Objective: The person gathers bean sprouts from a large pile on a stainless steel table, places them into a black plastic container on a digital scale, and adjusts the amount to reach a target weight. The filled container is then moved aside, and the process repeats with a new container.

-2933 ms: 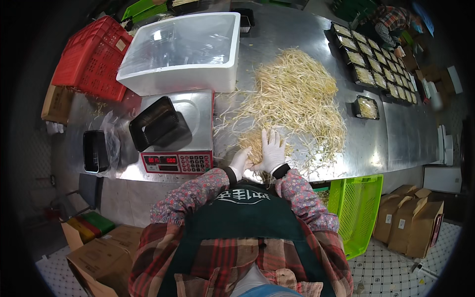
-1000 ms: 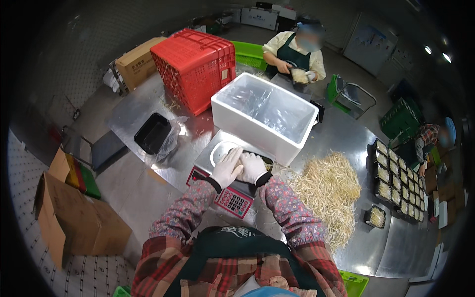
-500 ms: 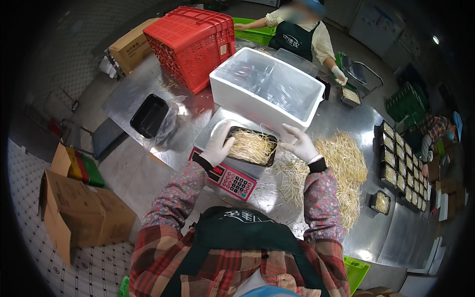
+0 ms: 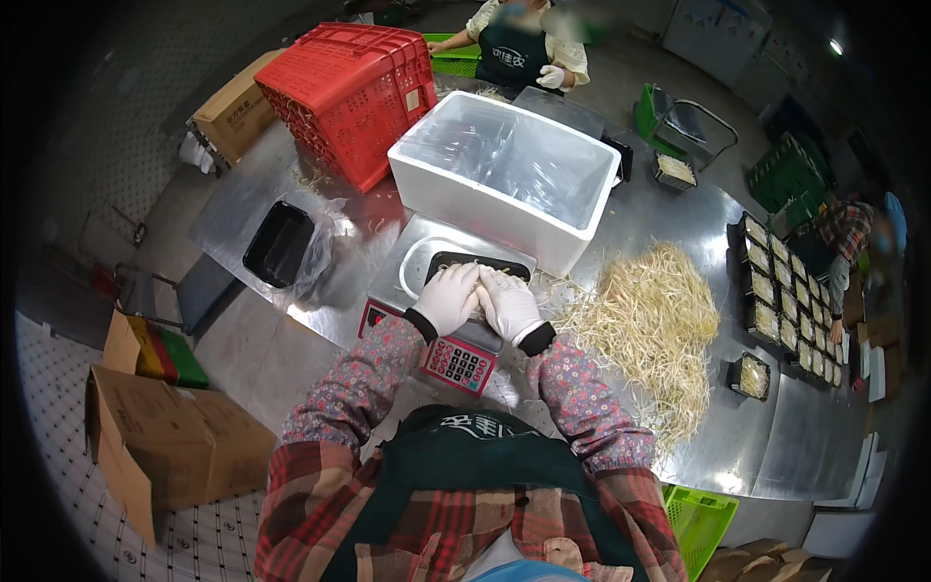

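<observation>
Together, the open hands lie flat, fingers extended, grasping nothing, over the black tray

White writing shows on the wearer's green apron and on a co-worker's apron. The red scale has little marks on its keys. Dark print is on the brown box.

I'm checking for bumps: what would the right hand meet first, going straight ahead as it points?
Probably the left hand, close beside the right hand; beyond it, the black tray. Depth is unclear.
</observation>
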`<state>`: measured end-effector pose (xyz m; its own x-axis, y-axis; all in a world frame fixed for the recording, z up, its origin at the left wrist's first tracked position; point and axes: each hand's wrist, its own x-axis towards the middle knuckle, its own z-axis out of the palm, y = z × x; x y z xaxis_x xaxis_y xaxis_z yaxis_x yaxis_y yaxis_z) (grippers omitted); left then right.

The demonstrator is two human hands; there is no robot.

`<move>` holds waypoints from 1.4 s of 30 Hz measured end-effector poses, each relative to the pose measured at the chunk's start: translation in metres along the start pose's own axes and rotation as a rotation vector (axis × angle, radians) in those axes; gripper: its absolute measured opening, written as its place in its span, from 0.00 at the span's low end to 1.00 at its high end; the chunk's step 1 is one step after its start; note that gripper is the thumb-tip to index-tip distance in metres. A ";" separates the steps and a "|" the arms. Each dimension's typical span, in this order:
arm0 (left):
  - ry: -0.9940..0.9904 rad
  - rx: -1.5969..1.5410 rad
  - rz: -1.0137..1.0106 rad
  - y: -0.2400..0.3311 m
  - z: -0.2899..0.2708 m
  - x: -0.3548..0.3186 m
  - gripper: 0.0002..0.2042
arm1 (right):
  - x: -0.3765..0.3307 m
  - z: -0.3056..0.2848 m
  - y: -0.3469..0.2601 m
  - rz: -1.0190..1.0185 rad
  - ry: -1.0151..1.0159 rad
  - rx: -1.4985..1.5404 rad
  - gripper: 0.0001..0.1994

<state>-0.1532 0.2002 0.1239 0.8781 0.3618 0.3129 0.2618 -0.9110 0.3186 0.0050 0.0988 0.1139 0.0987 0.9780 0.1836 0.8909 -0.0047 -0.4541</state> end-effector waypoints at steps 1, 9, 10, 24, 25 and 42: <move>-0.018 -0.040 -0.007 -0.003 0.002 0.008 0.23 | 0.004 -0.004 0.003 0.027 -0.046 0.050 0.29; -0.097 -0.008 -0.112 0.005 -0.002 0.010 0.23 | -0.007 -0.091 0.016 0.051 -0.230 -0.304 0.31; -0.095 -0.010 -0.109 0.007 -0.003 0.010 0.24 | -0.010 -0.089 0.018 0.097 -0.212 -0.233 0.26; 0.589 -0.316 -0.334 -0.065 -0.051 -0.049 0.17 | -0.114 -0.144 0.092 0.544 0.304 0.628 0.07; 0.570 -0.234 -0.399 -0.080 -0.050 -0.065 0.15 | -0.130 -0.131 0.106 0.590 0.290 0.694 0.07; 0.045 -0.147 -0.371 -0.106 -0.017 -0.087 0.10 | -0.112 -0.104 0.074 0.490 0.184 0.433 0.07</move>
<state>-0.2641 0.2688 0.0785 0.7157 0.6720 0.1904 0.4948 -0.6802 0.5408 0.1058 -0.0324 0.1504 0.5535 0.8328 -0.0042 0.4700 -0.3166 -0.8239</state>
